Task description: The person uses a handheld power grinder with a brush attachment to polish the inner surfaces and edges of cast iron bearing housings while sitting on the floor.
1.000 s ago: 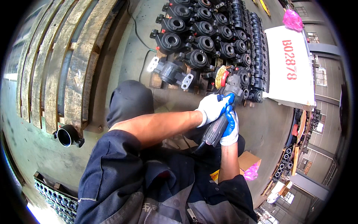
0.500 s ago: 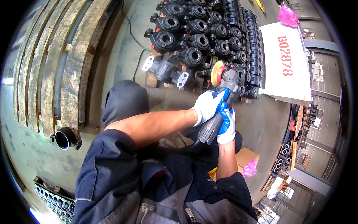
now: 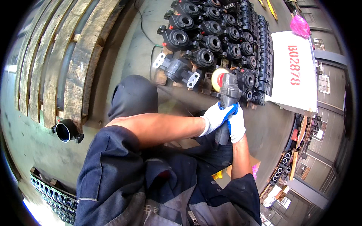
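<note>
Both my hands wear white gloves with blue palms and are closed round the dark body of an angle polisher [image 3: 229,96]. My left hand [image 3: 217,117] grips it from the left side, and my right hand [image 3: 236,126] wraps it from the right, close against the left. The polisher's round yellowish pad [image 3: 217,80] with its red backing is at the far end, beside the nearest rows of black ringed castings [image 3: 205,57]. Whether the pad touches a casting cannot be made out. A dark casting with two pale slotted end plates [image 3: 177,71] lies left of the pad.
A wooden pallet [image 3: 81,71] lies at the left, with a black ring part [image 3: 65,131] by its near end. A white printed sheet [image 3: 294,67] covers a stack at the right, a pink plastic bag [image 3: 300,26] beyond. A cable [image 3: 142,28] runs over the floor.
The polisher has come nearer to me and its body points more straight ahead. Its pad has turned and shows more of its face. Both hands keep their hold. The view has shifted slightly.
</note>
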`<state>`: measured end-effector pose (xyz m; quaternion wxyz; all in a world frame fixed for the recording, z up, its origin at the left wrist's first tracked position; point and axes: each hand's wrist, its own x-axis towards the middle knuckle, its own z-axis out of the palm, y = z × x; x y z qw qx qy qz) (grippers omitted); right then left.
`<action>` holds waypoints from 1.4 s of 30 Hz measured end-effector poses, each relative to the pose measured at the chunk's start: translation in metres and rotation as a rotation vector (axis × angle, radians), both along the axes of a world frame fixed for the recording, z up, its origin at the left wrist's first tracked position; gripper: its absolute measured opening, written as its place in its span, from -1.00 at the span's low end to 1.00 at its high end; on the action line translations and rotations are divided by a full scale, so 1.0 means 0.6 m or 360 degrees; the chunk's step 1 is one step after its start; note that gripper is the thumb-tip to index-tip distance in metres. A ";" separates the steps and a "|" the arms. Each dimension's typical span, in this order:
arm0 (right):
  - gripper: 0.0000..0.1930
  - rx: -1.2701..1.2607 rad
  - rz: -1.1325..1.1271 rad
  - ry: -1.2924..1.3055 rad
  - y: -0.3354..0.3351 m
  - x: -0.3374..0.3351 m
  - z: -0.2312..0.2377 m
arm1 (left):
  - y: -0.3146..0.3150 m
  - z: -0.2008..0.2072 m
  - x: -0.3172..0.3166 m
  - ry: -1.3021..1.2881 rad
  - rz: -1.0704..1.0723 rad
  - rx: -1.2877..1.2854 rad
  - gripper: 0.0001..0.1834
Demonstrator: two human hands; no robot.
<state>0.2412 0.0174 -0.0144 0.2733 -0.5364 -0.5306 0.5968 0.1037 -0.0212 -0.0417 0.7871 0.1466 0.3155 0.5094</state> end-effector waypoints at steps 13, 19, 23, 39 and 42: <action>-0.68 -0.0053 0.0317 -0.0523 0.008 -0.016 -0.057 | -0.040 -0.055 0.007 0.0609 0.0022 -0.0150 -0.36; -0.63 0.0069 0.0676 -0.1011 0.018 -0.051 -0.033 | -0.047 -0.080 0.016 0.0489 0.0081 -0.0358 -0.42; -0.65 0.0099 0.0793 -0.1078 0.031 -0.059 -0.034 | -0.043 -0.104 0.028 0.0581 0.0079 -0.0370 -0.35; -0.65 0.0144 0.0862 -0.1067 0.069 -0.073 -0.044 | -0.006 -0.078 0.000 0.0813 0.0020 -0.0471 -0.25; -0.66 0.0129 0.0857 -0.1012 0.072 -0.060 -0.054 | -0.008 -0.071 -0.004 0.0789 0.0010 -0.0478 -0.26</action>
